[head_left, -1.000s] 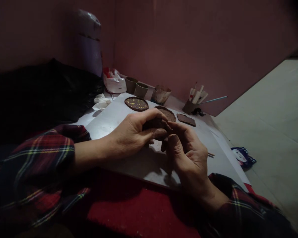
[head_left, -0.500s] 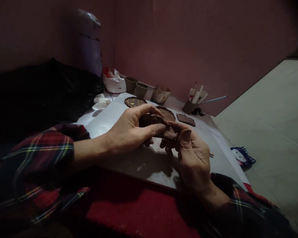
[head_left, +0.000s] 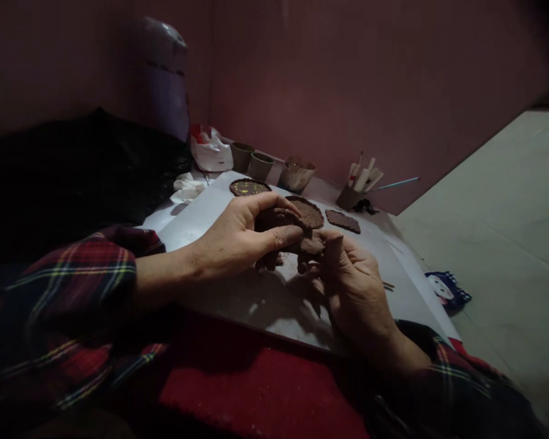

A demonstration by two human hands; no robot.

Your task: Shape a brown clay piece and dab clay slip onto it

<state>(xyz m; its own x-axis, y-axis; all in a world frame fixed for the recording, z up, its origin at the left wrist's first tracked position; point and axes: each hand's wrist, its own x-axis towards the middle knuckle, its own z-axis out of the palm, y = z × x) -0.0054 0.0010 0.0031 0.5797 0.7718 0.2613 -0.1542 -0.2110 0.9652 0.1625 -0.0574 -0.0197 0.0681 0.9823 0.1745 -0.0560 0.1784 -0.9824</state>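
While both hands are pinching it, we are shaping a clay lump (head_left: pixel 297 235) just above the white board (head_left: pixel 201 219).

Our left hand (head_left: pixel 240 241) is gripping its left end, our right hand (head_left: pixel 354 286) its right; we judge the next pinch needs gentle, even pressure.

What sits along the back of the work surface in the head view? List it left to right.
White plastic bag → two small cups → stained paper cup → holder of sticks → thin blue-tipped brush. In front of them, both hands, left hand and right hand, hold a lump of brown clay.
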